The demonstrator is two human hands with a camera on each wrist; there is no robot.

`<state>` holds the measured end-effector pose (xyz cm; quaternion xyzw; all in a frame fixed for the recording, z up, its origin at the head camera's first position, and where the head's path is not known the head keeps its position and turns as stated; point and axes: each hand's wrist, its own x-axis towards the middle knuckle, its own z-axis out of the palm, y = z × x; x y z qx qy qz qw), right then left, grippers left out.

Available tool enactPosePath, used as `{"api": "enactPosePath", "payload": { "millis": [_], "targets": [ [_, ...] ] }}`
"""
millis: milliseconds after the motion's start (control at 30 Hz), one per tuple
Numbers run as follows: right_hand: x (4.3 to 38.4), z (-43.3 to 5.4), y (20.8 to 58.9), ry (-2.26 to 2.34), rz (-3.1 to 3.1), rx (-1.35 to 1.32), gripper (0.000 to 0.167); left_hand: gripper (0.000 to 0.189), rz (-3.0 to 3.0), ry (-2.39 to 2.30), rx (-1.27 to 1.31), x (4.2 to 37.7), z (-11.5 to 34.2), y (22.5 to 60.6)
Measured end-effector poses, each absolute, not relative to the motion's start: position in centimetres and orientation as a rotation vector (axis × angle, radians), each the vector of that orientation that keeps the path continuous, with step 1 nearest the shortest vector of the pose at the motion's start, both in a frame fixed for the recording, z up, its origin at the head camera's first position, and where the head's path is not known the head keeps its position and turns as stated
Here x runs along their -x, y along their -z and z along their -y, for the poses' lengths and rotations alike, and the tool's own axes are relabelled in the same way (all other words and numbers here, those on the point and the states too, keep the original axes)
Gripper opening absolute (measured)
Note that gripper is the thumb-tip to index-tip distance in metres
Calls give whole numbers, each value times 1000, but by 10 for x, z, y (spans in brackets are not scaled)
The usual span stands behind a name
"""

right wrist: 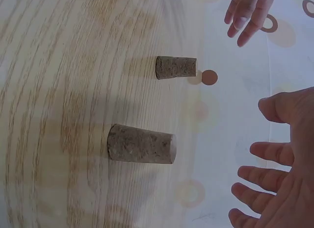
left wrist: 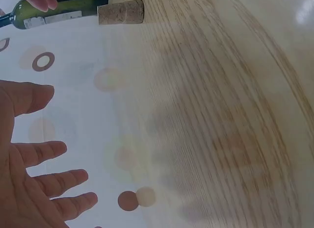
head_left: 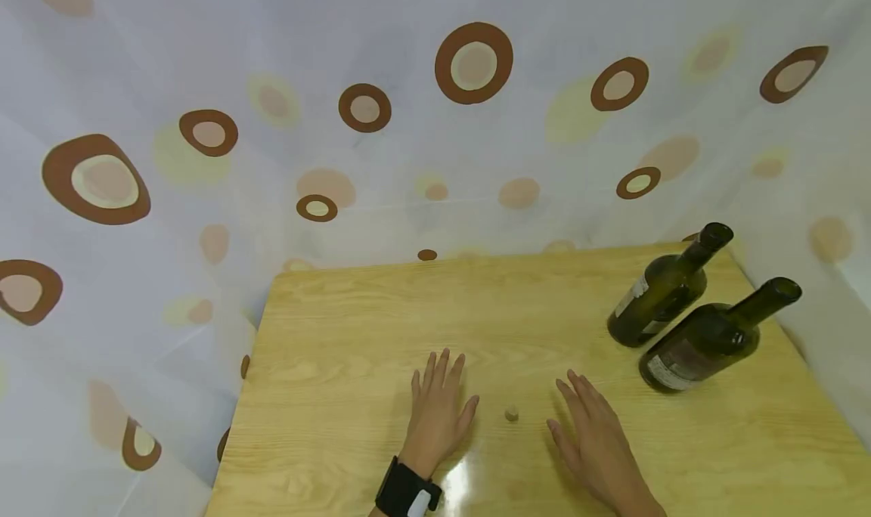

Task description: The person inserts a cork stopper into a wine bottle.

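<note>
Fingers loosely spread, my left hand [head_left: 435, 419] is over the wooden table, left of a small cork [head_left: 512, 413]. My right hand [head_left: 599, 445] is on the cork's other side, fingers extended and holding nothing. In the right wrist view two tapered corks stand upright, a nearer one [right wrist: 142, 144] and a farther one [right wrist: 175, 67]. Only one cork shows in the head view; the right hand may hide the other. The left wrist view shows one cork [left wrist: 121, 12] at the top, with part of a green bottle [left wrist: 61, 11] beyond it.
Two dark green glass bottles stand at the right of the table [head_left: 354, 313], one farther back [head_left: 663, 290] and one nearer [head_left: 704, 347]. A white curtain [head_left: 408, 162] with brown ring patterns hangs behind and beside the table. The left wrist wears a black band [head_left: 401, 489].
</note>
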<state>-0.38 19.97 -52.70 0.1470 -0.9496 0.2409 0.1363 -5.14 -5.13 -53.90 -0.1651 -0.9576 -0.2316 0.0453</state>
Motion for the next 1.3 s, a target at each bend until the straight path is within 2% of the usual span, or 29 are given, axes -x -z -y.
{"api": "enactPosePath", "payload": {
  "millis": [500,667,767,867,967,1067,1233,1300],
  "targets": [
    [18,-223,523,-694,2741,-432,62,61,3000,699,593,55,32,544],
    [34,-239,506,-754,2635,-358,61,63,3041,652,673,68,15,539],
    [39,-251,494,-747,2514,-310,51,64,3069,626,738,80,-2,534],
    [42,-261,483,-780,2263,-221,45,65,3085,602,804,87,-16,530],
    [45,-269,472,-828,1948,-62,46,64,3100,584,842,87,-23,529],
    [49,-281,463,-871,1794,88,55,59,3107,560,850,84,-24,534],
    [56,-317,470,-979,1959,246,90,46,3150,565,854,76,-21,545],
    [58,-331,476,-1041,2022,297,91,43,3181,545,876,72,-20,548]
  ]
}}
